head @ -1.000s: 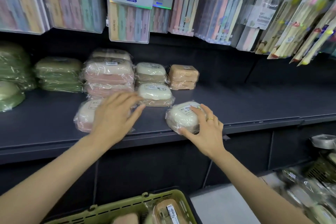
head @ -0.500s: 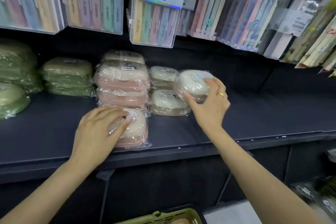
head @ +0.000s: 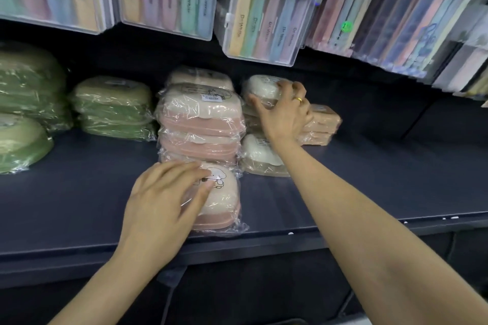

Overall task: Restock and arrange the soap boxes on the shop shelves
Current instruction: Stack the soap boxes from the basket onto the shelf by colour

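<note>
A white soap box (head: 260, 86) is grasped by the curled right hand (head: 284, 111) atop the stack just right of the pink stack (head: 200, 124); a front pink-based box (head: 221, 200) is pressed by the flat, released left hand (head: 161, 206), near the shelf (head: 369, 192) edge; bare shelf is seen rightward; all boxes are film-wrapped.

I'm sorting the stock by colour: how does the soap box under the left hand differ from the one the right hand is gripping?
The pink-based soap box lies alone at the shelf's front edge; the white soap box sits on top of a stack at the back. The first has a pink base and a cartoon print on its lid; the second looks plain cream-white. The left hand rests flat on the first; the right hand curls round the second. Both are wrapped in clear plastic.
</note>
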